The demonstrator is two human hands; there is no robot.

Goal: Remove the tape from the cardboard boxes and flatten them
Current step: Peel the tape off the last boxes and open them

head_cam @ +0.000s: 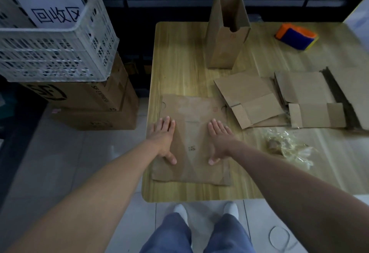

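A flattened cardboard box [192, 112] lies at the near left of the wooden table [179, 62]. My left hand [164, 138] and my right hand [218, 140] rest palm down on it, fingers spread, holding nothing. A tall cardboard box [225, 38] stands upright and open at the top further back. More flattened boxes [279, 100] lie in a loose pile to the right. A crumpled wad of clear tape [287, 146] sits on the table right of my right hand.
An orange and blue tape dispenser [295, 35] lies at the back right. Left of the table, a white plastic crate [54, 36] with a paper sign sits on stacked cardboard boxes [89, 100]. More boxes stand on shelves behind. A loop of strap [279, 236] lies on the floor.
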